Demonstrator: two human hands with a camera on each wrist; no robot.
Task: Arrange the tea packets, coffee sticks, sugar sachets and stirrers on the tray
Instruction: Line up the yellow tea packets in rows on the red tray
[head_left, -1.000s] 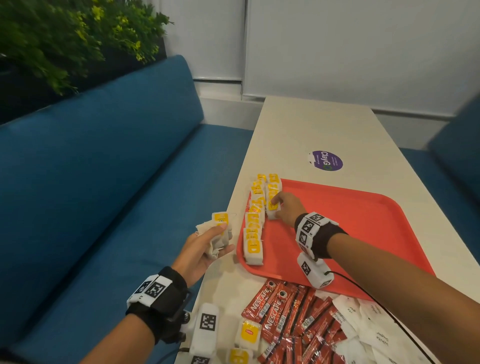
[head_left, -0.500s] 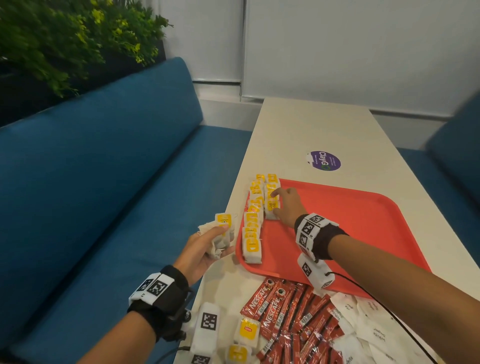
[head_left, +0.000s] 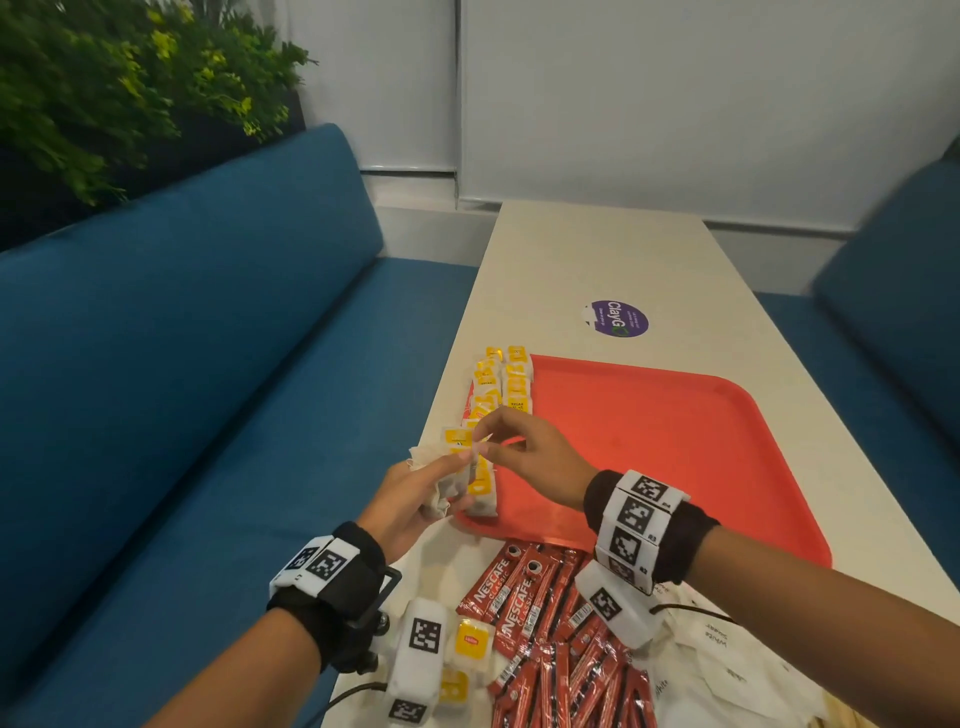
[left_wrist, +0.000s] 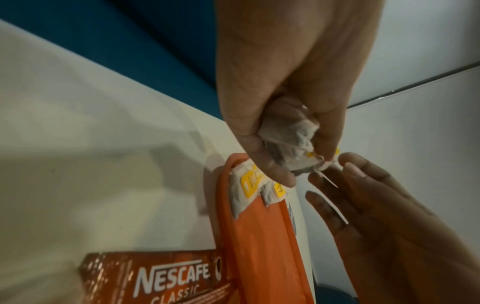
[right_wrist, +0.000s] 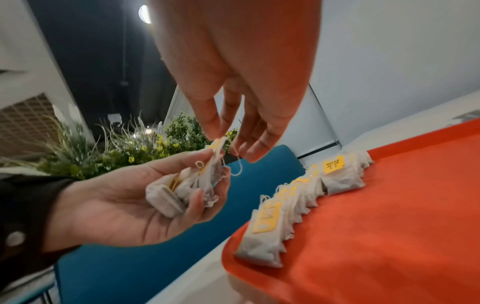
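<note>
A round purple sticker (head_left: 618, 318) lies mid-tabletop on my long pale table (head_left: 597, 249); blue upholstered benches (head_left: 208, 364) flank both long edges, green leafy plants (head_left: 104, 93) behind.

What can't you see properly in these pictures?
- Stirrers: none made out in any view.
- Tea bags in the left hand: count hidden by its fingers.
- Sugar sachets: head view, cut off by the bottom edge.
- Tea tag print: mostly too small or blurred.

The tray (head_left: 675, 447) lies bare from 12 to 4 o'clock; tea packets (head_left: 501, 387) line its 9 o'clock edge, coffee sticks (head_left: 545, 623) crowd its 6 o'clock side.
</note>
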